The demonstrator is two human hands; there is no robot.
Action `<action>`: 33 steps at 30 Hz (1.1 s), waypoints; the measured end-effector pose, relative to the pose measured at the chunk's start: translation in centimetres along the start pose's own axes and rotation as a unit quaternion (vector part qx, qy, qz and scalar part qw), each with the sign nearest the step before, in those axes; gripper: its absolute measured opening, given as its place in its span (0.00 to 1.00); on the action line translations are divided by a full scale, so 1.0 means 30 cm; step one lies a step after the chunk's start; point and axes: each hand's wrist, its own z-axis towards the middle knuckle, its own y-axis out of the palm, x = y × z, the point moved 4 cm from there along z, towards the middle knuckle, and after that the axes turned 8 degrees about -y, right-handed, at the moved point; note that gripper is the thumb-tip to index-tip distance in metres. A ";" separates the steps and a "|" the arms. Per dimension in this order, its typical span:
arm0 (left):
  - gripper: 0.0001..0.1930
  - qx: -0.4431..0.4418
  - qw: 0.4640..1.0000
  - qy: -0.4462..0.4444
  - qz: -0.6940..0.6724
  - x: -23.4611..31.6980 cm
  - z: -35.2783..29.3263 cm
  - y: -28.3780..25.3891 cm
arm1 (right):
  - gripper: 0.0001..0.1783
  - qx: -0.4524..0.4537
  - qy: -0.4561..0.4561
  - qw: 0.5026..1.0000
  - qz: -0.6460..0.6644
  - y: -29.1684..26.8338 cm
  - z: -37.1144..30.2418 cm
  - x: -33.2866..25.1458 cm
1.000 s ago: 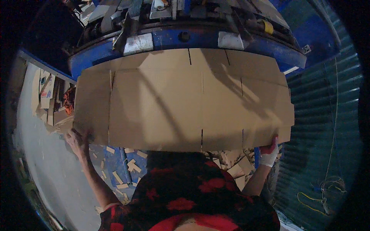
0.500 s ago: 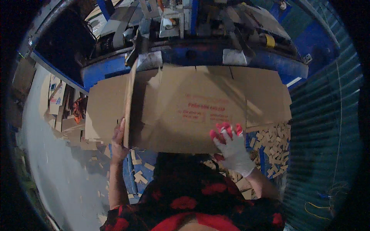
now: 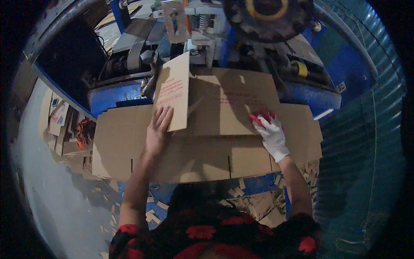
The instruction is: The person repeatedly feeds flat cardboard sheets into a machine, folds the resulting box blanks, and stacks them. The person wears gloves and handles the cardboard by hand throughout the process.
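Note:
A printed brown cardboard box blank lies flat at the machine's front edge, its far side reaching over the blue beam. At its left a printed cardboard flap stands raised and tilted; whether it joins the blank is unclear. My bare left hand grips the flap's near end, fingers on the printed face and thumb hidden. On the blank's near right corner, my right hand, in a white glove with red fingertips, has its fingers bent around the edge. Beneath lie more flat cardboard blanks with slots along the near edge.
Ahead stands a machine with a blue front beam, rollers and a dark round wheel. Cardboard offcuts litter the floor below. A corrugated green wall rises at right; stacked cardboard sits at left.
The printed blank has moved away from me toward the machine, uncovering the blanks beneath. My left hand has swung the raised flap forward and rightward. My right hand has moved forward with the blank.

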 end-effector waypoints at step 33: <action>0.35 0.054 0.870 -0.435 0.224 -0.410 -0.706 -0.472 | 0.42 -0.041 0.525 0.835 -0.159 -0.156 -0.817 -0.027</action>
